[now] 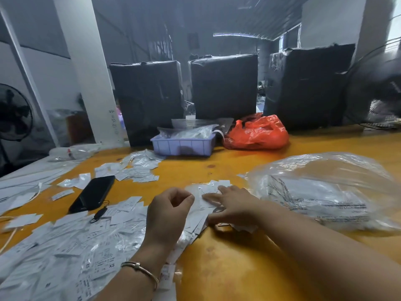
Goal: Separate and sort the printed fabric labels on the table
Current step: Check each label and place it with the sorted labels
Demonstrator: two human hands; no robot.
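head view — right hand [233, 206] flat on labels [208, 195], left hand [168, 210] seemingly empty.

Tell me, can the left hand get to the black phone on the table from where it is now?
Probably yes. The left hand hangs over the labels, and the black phone lies just to its left on the table. Only flat labels and a small dark strap lie between them, nothing tall.
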